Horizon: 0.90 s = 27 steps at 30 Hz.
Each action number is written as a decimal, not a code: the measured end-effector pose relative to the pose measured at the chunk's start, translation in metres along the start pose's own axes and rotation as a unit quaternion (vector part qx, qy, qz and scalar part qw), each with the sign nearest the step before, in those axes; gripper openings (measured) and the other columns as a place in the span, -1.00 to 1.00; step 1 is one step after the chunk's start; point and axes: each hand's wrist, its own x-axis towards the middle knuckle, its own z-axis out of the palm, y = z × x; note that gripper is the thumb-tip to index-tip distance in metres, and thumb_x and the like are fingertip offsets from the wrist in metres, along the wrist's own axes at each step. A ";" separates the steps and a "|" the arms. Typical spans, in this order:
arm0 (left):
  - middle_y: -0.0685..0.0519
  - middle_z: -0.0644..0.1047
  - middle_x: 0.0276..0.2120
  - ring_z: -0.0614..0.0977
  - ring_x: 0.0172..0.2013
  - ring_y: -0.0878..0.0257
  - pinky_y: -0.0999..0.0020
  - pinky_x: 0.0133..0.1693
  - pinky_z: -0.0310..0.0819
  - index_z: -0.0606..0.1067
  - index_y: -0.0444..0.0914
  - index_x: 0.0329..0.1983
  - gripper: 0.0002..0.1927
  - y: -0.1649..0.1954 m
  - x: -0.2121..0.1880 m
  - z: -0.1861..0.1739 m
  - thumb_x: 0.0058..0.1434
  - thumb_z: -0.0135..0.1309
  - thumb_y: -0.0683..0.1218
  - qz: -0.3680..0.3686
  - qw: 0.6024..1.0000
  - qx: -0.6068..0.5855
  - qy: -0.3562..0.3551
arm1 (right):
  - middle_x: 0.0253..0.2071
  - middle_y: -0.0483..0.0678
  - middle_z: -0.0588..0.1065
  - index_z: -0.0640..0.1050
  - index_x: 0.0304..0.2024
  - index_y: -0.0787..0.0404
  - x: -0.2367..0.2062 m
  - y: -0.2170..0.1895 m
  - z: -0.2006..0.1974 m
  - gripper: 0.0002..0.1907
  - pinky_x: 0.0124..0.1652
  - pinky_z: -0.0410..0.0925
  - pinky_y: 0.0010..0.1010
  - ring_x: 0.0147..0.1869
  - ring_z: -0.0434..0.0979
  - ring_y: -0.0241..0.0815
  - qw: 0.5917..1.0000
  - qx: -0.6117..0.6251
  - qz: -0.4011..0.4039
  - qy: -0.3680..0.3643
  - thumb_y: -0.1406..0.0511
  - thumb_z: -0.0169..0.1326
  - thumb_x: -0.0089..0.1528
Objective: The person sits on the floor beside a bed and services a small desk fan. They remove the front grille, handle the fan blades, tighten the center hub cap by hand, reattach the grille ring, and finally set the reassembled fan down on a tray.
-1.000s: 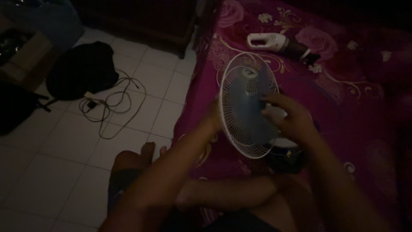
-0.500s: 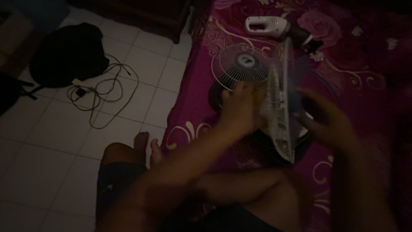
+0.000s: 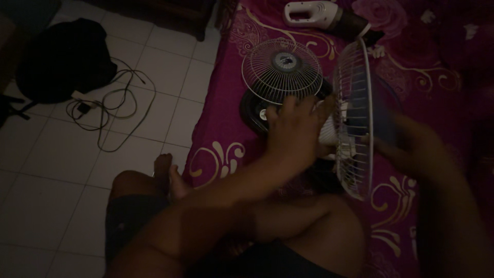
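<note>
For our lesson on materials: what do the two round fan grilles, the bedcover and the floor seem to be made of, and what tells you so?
The flat grille and the edge-on grille look like thin wire, probably metal with a pale coating: fine spokes and see-through gaps. The bedcover looks like woven cloth, matte magenta with a printed swirl and rose pattern. The floor looks like glazed ceramic tile: pale squares with grout lines and a faint sheen.

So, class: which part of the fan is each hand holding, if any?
The right hand grips the rear fan guard at its rim. The left hand rests at the motor housing; its grip cannot be told.
</note>
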 end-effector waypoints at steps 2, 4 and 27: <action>0.06 0.48 0.05 0.41 0.07 0.01 -0.18 -0.05 0.22 0.37 -0.01 0.32 0.02 0.008 -0.003 0.001 -0.29 0.47 0.19 -0.002 1.000 -0.009 0.003 | 0.13 0.08 0.56 0.48 0.23 0.36 -0.002 -0.001 -0.003 -0.50 0.12 0.44 -0.26 0.15 0.57 -0.15 0.997 0.072 -0.010 -0.009 0.44 0.18 0.22; 0.06 0.48 0.05 0.42 0.07 0.02 -0.18 -0.04 0.21 0.37 -0.02 0.32 0.01 0.012 -0.005 0.002 -0.28 0.47 0.16 -0.002 1.000 -0.015 0.014 | 0.17 0.08 0.53 0.46 0.27 0.36 -0.001 -0.002 -0.003 -0.45 0.14 0.44 -0.23 0.18 0.57 -0.12 0.989 0.134 -0.052 -0.024 0.42 0.19 0.20; 0.04 0.48 0.09 0.41 0.09 0.04 -0.15 -0.01 0.19 0.38 0.00 0.35 -0.06 0.012 -0.004 0.015 -0.15 0.43 0.21 -0.019 0.999 -0.003 0.036 | 0.20 0.01 0.51 0.51 0.28 0.20 -0.026 0.104 -0.029 -0.54 0.14 0.42 -0.30 0.18 0.54 -0.17 0.944 0.192 -0.046 0.265 0.19 0.22 0.37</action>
